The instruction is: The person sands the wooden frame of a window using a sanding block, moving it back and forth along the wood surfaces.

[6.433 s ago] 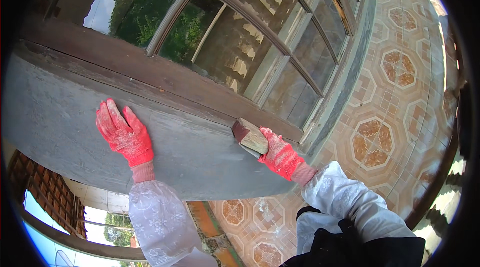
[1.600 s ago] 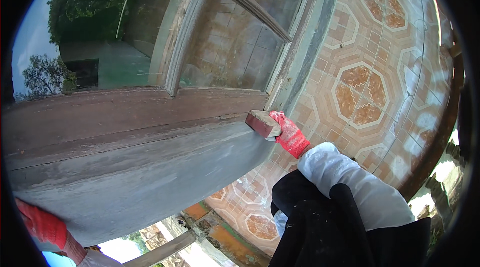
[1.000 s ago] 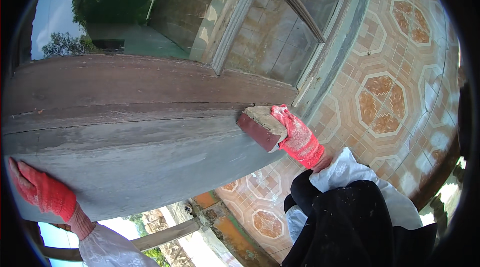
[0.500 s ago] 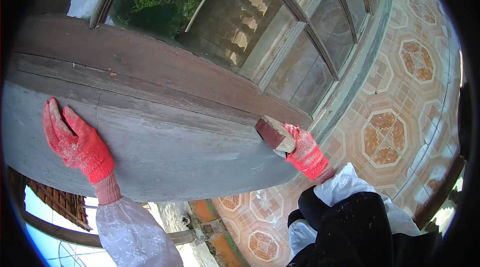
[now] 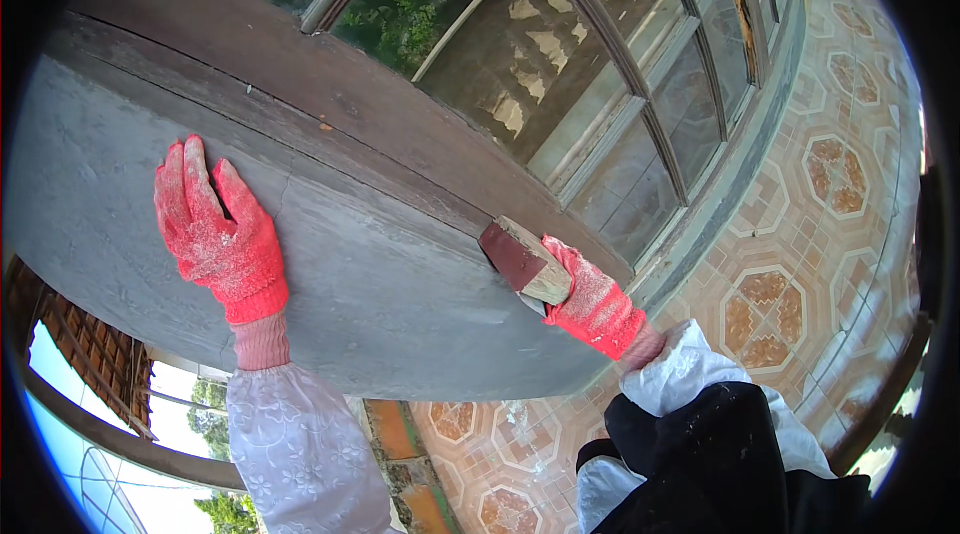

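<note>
My left hand (image 5: 225, 229), in a red glove dusted with white, lies flat against the grey plastered wall (image 5: 380, 304) with fingers out. My right hand (image 5: 595, 299), also gloved, grips a wooden block (image 5: 540, 274) with a dark red face. The block rests against the seam where the grey wall meets the brown wooden sill (image 5: 340, 134), below the glass-paned window (image 5: 600, 174). The right hand's fingertips are partly hidden behind the block.
A patterned tile floor (image 5: 765, 314) runs along the right and below the wall. An orange-and-grey edging strip (image 5: 395, 429) lies at the bottom middle. A tiled roof (image 5: 90, 364) and sky show at the lower left. Black and white clothing of mine fills the lower right.
The view has swung along the window, showing more panes. My left hand has come from the far left edge further into view. My right hand still holds the block at the seam.
</note>
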A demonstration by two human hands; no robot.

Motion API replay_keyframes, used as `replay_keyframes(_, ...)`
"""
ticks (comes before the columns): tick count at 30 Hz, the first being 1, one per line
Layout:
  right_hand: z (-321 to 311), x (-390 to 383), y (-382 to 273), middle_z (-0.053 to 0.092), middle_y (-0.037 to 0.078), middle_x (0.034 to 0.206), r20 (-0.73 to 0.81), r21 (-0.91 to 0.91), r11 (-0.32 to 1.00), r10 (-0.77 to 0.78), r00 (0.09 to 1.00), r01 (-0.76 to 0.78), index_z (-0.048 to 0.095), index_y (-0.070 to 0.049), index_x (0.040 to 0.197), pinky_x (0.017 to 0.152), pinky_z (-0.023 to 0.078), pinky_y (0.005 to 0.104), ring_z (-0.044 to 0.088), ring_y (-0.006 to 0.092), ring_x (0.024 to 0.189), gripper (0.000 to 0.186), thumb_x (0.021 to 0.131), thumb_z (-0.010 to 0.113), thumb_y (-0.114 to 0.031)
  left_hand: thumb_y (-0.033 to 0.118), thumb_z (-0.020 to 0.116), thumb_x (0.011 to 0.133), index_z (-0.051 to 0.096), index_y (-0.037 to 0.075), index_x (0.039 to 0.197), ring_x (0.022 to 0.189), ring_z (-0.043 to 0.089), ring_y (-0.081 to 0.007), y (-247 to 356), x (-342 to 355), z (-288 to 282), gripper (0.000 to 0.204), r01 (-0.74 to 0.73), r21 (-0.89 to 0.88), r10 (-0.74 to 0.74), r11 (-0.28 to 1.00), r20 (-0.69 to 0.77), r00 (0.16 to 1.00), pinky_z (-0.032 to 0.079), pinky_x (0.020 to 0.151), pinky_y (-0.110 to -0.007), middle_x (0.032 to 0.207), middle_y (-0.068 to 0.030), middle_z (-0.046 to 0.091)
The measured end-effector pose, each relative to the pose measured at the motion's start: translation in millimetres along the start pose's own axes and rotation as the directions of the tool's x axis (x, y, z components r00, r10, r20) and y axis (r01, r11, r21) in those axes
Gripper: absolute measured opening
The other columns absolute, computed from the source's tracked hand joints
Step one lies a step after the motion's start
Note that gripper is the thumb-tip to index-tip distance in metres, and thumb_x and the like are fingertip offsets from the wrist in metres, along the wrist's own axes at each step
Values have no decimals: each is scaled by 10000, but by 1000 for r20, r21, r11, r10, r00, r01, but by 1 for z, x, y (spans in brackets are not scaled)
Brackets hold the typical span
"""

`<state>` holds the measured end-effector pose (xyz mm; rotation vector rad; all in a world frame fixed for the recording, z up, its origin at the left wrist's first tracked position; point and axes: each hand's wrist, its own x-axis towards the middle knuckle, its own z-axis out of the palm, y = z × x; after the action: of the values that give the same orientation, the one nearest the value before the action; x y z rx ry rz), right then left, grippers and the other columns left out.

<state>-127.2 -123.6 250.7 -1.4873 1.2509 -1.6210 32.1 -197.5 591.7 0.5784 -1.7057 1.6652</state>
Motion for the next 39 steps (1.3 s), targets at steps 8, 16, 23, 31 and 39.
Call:
replay_keyframes(8, 4, -13, 47, 504, 184, 1357, 39, 257, 966, 30, 999, -39, 378, -55, 1434, 1108, 354, 380, 460, 353, 1302, 826, 708, 771, -90, 125, 652, 888, 637, 75, 1225, 1187, 554, -341, 6, 5, 1, 341, 40, -52, -41, 998, -24, 999, 425, 1040, -450, 1263, -114, 619)
replay_keyframes(16, -5, -3, -20, 561, 70, 1290, -21, 157, 988, 4, 1000, 0, 367, -91, 1475, 894, 511, 313, 593, 187, 1129, 802, 765, 735, -44, 130, 661, 885, 634, 93, 1231, 1184, 558, -326, -1, 8, 1, 349, 37, -56, -39, 998, -48, 998, 419, 1049, -452, 1259, -96, 618)
replay_keyframes(23, 14, -7, -33, 482, 187, 1403, -33, 120, 989, 86, 996, -81, 374, -37, 1435, 1121, 347, 381, 465, 353, 1308, 885, 661, 802, -80, 145, 635, 913, 639, 87, 1224, 1177, 564, -316, -3, -4, 1, 317, -7, -8, 7, 1000, -5, 1000, 423, 1042, -440, 1254, -104, 626)
replay_keyframes(31, 15, -41, 29, 470, 184, 1414, -100, 99, 991, 100, 990, -91, 394, -34, 1422, 1188, 226, 402, 430, 342, 1344, 882, 634, 790, -56, 145, 620, 926, 636, 56, 1237, 1177, 566, -313, -10, 6, 1, 324, -52, 35, 51, 998, 20, 998, 434, 1026, -421, 1254, -120, 631)
replay_keyframes(39, 24, -13, 6, 451, 189, 1433, -256, 31, 949, -297, 920, 315, 417, -16, 1404, 1198, 221, 398, 428, 342, 1345, 898, 591, 798, -46, 145, 557, 970, 635, 12, 1217, 1158, 581, -315, -16, 2, 9, 292, -85, 50, 83, 995, 40, 996, 446, 1008, -414, 1244, -156, 631)
